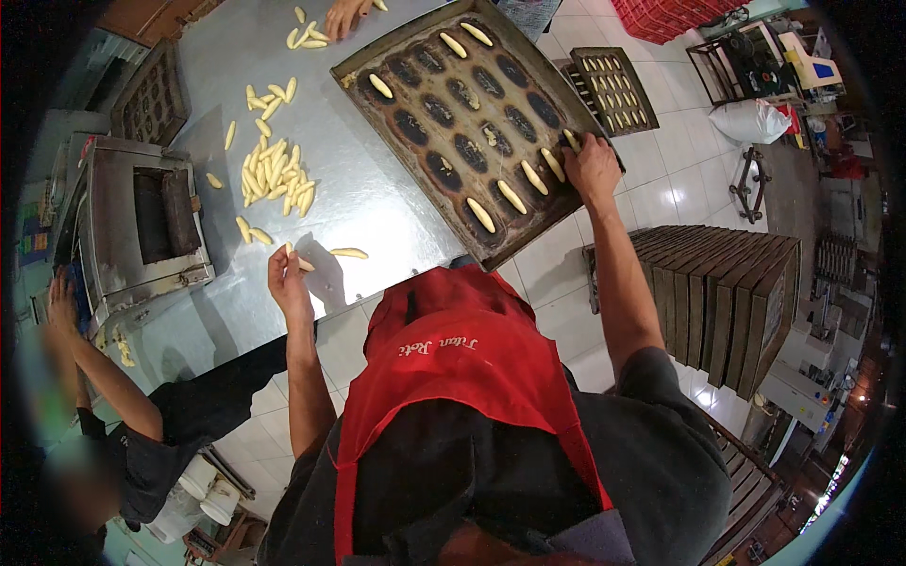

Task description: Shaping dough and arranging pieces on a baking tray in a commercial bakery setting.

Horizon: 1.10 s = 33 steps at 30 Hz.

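Observation:
My right hand is at the right rim of a dark, worn baking tray, its fingers closed on a pale dough roll. A row of similar dough rolls lies along the tray's near right side, and a few more sit near its far edge. Over the steel table, my left hand pinches a small dough roll. Just right of it lies a single dough roll. Beyond is a loose heap of dough rolls.
A boxy metal machine stands at the table's left, with a co-worker's arms beside it. Another person's hand reaches in at the far edge. Stacked trays stand at right; a filled tray is farther off.

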Available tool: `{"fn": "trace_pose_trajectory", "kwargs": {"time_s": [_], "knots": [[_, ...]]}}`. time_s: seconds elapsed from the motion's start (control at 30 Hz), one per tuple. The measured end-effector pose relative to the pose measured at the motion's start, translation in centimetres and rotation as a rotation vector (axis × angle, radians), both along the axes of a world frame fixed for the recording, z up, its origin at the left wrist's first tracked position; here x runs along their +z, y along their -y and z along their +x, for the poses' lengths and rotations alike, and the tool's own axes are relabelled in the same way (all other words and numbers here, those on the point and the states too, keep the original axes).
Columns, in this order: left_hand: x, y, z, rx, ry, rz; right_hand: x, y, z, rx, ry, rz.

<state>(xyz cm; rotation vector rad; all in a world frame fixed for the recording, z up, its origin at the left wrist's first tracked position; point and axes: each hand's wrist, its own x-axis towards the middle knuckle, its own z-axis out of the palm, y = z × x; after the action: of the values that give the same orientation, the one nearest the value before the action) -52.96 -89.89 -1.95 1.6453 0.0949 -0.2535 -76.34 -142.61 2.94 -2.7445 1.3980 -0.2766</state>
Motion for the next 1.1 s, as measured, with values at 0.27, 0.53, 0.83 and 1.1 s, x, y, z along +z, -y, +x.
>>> {"fn": "trace_pose_trajectory", "kwargs": {"time_s": [0.27,0.53,0.83,1.1], "knots": [[0.6,-4.1,-2.5,-0.01,-0.039,0.043,-0.2,0.8,-1.2,0.045,-0.065,0.139],[-0.1,-8.9,3.2,0.173,-0.096,0.083,4.1,-22.6,13.4,0.622,0.366,0.623],[2.4,-0.9,9.9,0.083,0.177,0.725,-2.4,-35.3,28.4,0.407,0.096,0.693],[1.1,-6.0,7.5,-0.013,0.174,0.478,-0.8,-29.5,16.6,0.813,0.287,0.286]]}}
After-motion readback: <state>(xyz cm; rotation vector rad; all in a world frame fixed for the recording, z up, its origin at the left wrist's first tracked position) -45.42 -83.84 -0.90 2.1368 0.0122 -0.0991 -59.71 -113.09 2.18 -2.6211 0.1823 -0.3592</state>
